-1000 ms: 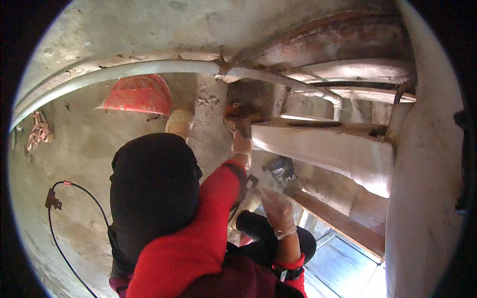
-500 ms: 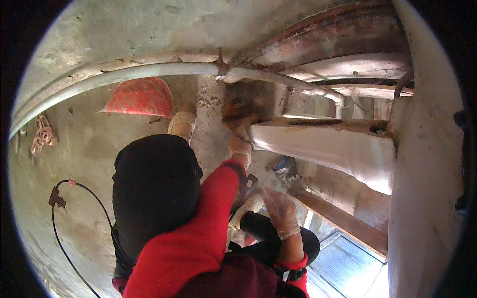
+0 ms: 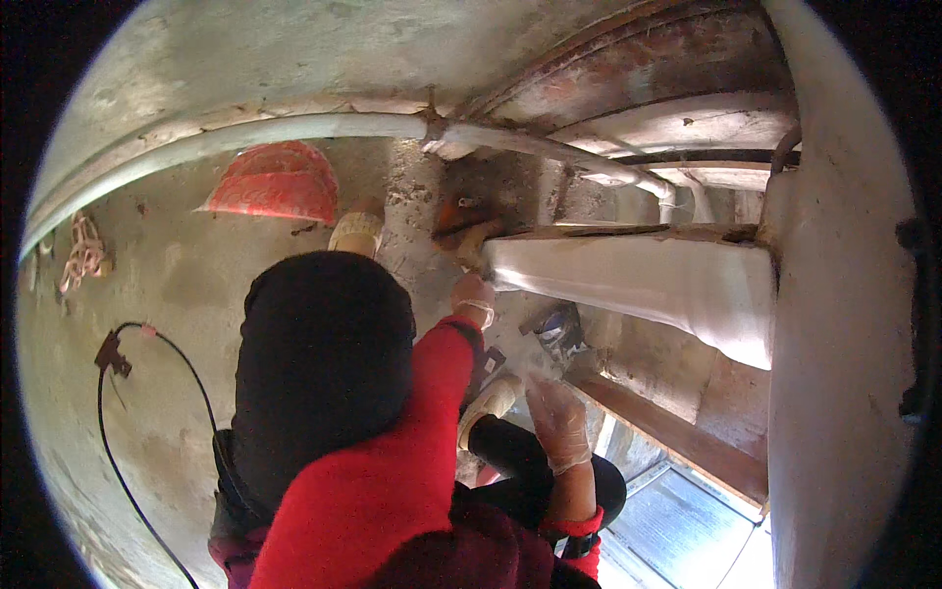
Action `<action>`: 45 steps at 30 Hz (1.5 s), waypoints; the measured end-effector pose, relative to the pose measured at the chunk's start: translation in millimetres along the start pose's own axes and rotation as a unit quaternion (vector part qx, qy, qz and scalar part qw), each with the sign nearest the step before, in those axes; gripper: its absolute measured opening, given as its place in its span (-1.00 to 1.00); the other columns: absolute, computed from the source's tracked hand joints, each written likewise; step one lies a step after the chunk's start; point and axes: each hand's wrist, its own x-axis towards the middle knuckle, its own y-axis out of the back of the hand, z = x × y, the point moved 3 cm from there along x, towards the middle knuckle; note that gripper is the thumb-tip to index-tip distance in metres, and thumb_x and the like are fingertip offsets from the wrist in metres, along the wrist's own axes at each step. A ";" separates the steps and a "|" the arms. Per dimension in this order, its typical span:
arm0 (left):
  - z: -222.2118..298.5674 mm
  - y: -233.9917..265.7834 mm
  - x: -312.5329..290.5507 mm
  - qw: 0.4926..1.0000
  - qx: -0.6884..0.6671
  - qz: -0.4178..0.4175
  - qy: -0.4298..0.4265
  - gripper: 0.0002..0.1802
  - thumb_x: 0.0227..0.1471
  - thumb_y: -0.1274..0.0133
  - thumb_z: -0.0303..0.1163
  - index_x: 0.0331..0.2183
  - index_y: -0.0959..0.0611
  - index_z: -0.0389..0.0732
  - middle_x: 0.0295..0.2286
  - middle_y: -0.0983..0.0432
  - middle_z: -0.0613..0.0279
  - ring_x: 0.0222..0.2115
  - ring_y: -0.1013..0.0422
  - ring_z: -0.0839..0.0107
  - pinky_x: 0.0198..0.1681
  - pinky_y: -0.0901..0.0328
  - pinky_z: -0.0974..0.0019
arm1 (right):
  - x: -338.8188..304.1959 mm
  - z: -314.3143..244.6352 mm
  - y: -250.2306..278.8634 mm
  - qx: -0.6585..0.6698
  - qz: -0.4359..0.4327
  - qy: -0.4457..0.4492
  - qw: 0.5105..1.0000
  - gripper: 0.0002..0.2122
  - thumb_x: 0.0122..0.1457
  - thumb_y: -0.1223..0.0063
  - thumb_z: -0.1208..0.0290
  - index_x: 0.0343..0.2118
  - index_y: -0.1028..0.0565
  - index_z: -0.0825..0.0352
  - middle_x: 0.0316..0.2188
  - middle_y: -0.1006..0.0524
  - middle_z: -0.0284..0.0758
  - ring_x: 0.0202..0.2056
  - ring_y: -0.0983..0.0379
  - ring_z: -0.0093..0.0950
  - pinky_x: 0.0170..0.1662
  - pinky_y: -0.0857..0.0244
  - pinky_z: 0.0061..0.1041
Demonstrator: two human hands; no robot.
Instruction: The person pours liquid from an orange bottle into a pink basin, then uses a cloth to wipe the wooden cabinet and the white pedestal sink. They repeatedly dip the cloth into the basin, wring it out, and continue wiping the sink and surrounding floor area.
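Blurry tan obj. [image 3: 477,243] just past L fingers [image 3: 472,284]

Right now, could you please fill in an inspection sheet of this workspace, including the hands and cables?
Surface: grey floor, stained.
Job's things: white beam, tan piece at its near-left end, blue-and-white item.
Clutter: red item, kind unclear; pinkish bundle.
Hands: both clear-gloved; left hand at the tan piece, grip unclear; right hand below the blue-and-white item, blurred.
Cables: black cable, looping at left.
Surroundings: pale pipe, wooden plank.

Grey concrete floor [image 3: 182,339], red half-round object [image 3: 275,187], pale shoes [image 3: 355,234]
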 end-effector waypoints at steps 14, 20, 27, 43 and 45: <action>42.1 149.0 -102.6 0.966 -0.119 0.186 -0.137 -0.77 -0.03 -0.04 -0.35 -0.31 -0.71 -0.13 -0.41 -0.62 0.12 -0.41 -0.57 0.08 -0.30 -0.47 0.07 | -18.7 9.5 20.3 0.039 0.091 -0.007 0.995 -0.72 0.21 -0.03 0.37 -0.04 -0.54 0.30 -0.10 -0.55 -0.07 -0.10 -0.51 -0.13 -0.06 -0.38 -0.28; 83.4 189.4 -162.8 0.879 -0.261 0.238 -0.319 -0.80 -0.05 -0.03 -0.38 -0.39 -0.72 -0.17 -0.47 -0.60 0.04 -0.47 -0.53 0.05 -0.37 -0.41 0.11 | -25.9 13.4 27.0 0.026 0.066 -0.146 0.987 -0.54 0.20 -0.04 0.17 0.11 -0.40 0.29 -0.03 -0.52 -0.07 0.01 -0.45 -0.13 0.07 -0.29 -0.31; 142.0 274.8 -270.6 0.824 -0.321 0.012 -0.467 -0.83 0.00 0.10 -0.51 -0.48 -0.56 -0.38 -0.55 -0.47 0.27 -0.51 -0.40 0.47 -0.44 -0.33 0.33 | -45.9 -4.4 37.2 0.195 0.068 -0.236 0.950 -0.42 0.08 -0.13 0.01 0.09 -0.39 0.28 -0.01 -0.51 -0.07 0.02 -0.44 -0.12 0.05 -0.30 -0.28; 164.5 288.9 -259.7 0.878 0.017 -0.141 -0.457 -0.68 0.02 0.01 -0.54 -0.16 -0.67 -0.16 -0.33 -0.63 0.10 -0.32 -0.56 0.28 -0.19 -0.41 0.32 | -82.9 82.6 86.9 0.670 0.531 -0.035 0.518 -0.76 0.33 0.22 0.46 -0.09 -0.52 0.27 -0.23 -0.59 -0.27 -0.19 -0.54 -0.39 -0.09 -0.43 -0.41; 170.3 284.0 -248.7 0.859 0.051 -0.137 -0.490 -0.70 0.04 -0.01 -0.48 -0.16 -0.68 -0.13 -0.32 -0.63 0.09 -0.34 -0.56 0.24 -0.22 -0.41 0.26 | -78.3 115.3 107.8 0.754 0.501 -0.031 0.423 -0.74 0.34 0.23 0.47 -0.03 -0.51 0.20 -0.24 -0.59 -0.30 -0.17 -0.54 -0.45 -0.08 -0.43 -0.47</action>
